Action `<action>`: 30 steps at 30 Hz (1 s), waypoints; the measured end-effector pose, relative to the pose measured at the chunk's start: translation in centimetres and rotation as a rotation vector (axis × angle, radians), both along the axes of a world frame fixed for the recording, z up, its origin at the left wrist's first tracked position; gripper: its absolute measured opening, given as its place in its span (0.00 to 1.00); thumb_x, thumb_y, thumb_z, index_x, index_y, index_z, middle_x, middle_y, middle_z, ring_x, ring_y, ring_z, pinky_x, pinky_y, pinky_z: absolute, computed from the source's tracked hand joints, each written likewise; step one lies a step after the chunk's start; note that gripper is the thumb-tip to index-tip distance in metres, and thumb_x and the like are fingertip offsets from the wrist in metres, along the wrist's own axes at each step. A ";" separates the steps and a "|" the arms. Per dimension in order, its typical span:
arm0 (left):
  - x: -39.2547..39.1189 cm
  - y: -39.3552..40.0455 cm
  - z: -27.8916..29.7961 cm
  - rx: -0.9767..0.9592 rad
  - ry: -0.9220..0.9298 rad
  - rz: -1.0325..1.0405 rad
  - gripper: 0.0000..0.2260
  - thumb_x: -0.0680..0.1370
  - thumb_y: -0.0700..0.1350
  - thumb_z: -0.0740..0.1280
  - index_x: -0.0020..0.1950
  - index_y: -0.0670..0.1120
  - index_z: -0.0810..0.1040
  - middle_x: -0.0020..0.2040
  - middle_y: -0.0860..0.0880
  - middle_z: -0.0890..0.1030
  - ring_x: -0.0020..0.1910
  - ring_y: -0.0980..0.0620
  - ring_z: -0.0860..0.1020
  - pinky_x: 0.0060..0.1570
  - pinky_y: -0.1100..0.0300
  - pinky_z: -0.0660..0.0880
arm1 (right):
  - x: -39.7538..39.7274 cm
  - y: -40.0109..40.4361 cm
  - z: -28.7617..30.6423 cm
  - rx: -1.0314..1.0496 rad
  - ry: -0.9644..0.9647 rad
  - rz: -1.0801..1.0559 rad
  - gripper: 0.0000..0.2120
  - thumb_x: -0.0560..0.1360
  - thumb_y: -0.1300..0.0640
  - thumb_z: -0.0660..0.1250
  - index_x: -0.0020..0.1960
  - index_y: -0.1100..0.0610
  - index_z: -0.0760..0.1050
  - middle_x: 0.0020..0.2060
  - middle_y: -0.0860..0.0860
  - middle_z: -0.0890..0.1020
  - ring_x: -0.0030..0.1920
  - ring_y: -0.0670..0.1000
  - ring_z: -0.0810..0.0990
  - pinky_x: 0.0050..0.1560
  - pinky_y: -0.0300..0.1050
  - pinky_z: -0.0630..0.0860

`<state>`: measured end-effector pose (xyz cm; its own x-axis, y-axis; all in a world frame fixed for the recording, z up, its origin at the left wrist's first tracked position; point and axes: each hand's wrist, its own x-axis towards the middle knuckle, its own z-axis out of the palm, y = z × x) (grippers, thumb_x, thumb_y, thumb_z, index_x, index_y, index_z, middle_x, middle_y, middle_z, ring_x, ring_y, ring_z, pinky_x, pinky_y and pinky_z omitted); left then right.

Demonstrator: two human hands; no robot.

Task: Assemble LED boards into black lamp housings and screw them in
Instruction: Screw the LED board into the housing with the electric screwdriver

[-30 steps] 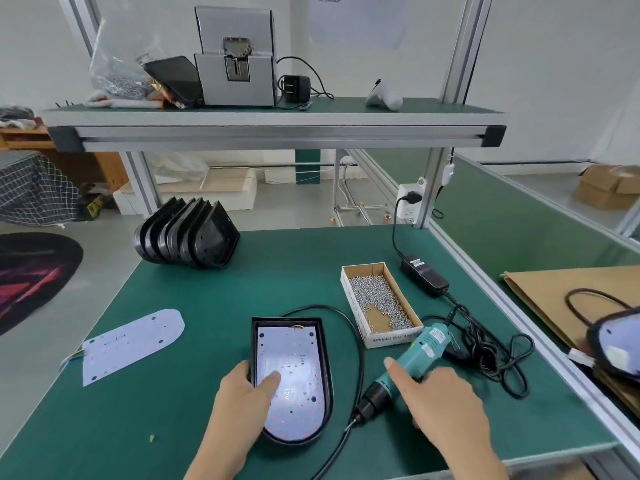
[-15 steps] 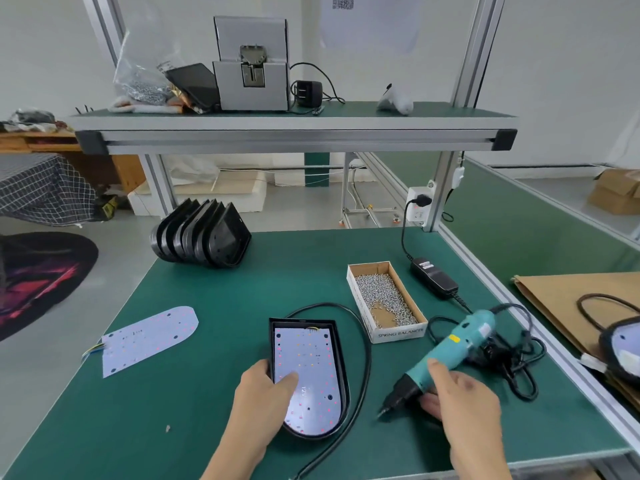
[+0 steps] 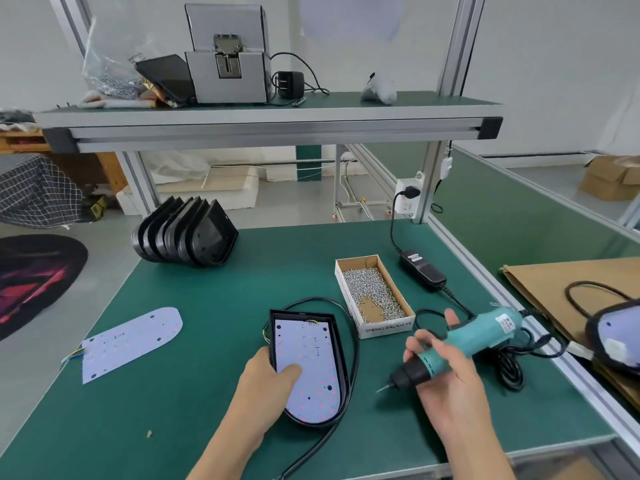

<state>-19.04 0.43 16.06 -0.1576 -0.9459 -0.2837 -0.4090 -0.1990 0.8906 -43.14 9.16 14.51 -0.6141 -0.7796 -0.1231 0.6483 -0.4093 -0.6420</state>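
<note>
The LED board (image 3: 306,365) is seated inside the black lamp housing (image 3: 341,375), which lies flat on the desk (image 3: 207,427) directly in front of you, rounded end toward you. Your left hand (image 3: 266,379) grips the housing's left edge, the thumb pressing down on the board face to keep it in place. Your right hand (image 3: 446,372) is wrapped around the teal electric screwdriver (image 3: 464,344), held clear of the desk just to the right of the housing with the bit angled down and to the left. No screw is visible on the bit, and whether any screw sits in the board's holes cannot be told; judge the fastening step as not yet begun. The box of screws (image 3: 374,294) stands just beyond the housing to the right, within reach of the driver. Behind it the power adapter (image 3: 420,270) feeds the driver's cable. To the left, a second LED board (image 3: 133,341) lies loose on the desk, and a stack of empty housings (image 3: 187,235) stands on edge at the far left. These indicate further units remain to be assembled. At the right edge, an assembled lamp (image 3: 614,336) rests on brown cardboard (image 3: 540,285).
</note>
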 end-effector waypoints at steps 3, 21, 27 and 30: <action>0.1 -0.2 -0.1 -0.013 -0.006 0.009 0.04 0.78 0.47 0.71 0.51 0.50 0.82 0.42 0.56 0.87 0.41 0.53 0.83 0.44 0.55 0.80 | -0.5 -1.1 0.1 -0.015 -0.109 -0.094 0.14 0.80 0.60 0.66 0.63 0.48 0.78 0.38 0.51 0.78 0.32 0.47 0.75 0.34 0.39 0.75; -13.9 -7.3 5.8 -0.724 -0.575 -0.538 0.05 0.80 0.45 0.68 0.50 0.52 0.84 0.49 0.55 0.85 0.53 0.51 0.80 0.60 0.52 0.74 | 0.0 -3.1 -0.8 -0.054 -0.196 -0.097 0.15 0.80 0.41 0.67 0.59 0.50 0.82 0.49 0.52 0.85 0.49 0.50 0.85 0.57 0.48 0.74; -18.8 -9.2 2.7 -0.773 -1.010 -0.643 0.07 0.78 0.45 0.70 0.54 0.52 0.85 0.50 0.49 0.84 0.57 0.47 0.77 0.63 0.49 0.66 | -0.6 -3.0 -1.5 -0.055 -0.232 -0.081 0.17 0.79 0.40 0.69 0.58 0.50 0.84 0.46 0.52 0.85 0.45 0.49 0.86 0.56 0.47 0.76; -19.6 -9.4 1.9 -0.777 -1.053 -0.623 0.04 0.76 0.41 0.70 0.48 0.49 0.81 0.48 0.47 0.84 0.54 0.45 0.79 0.63 0.50 0.67 | -0.6 -3.3 -1.8 -0.062 -0.223 -0.076 0.18 0.77 0.40 0.70 0.59 0.51 0.84 0.44 0.52 0.84 0.43 0.49 0.84 0.54 0.46 0.77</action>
<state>-38.63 -9.02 17.97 -0.6388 -0.7692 0.0176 -0.7680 0.6361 -0.0741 -43.74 5.91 12.71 -0.6340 -0.7427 -0.2155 0.7373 -0.4964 -0.4582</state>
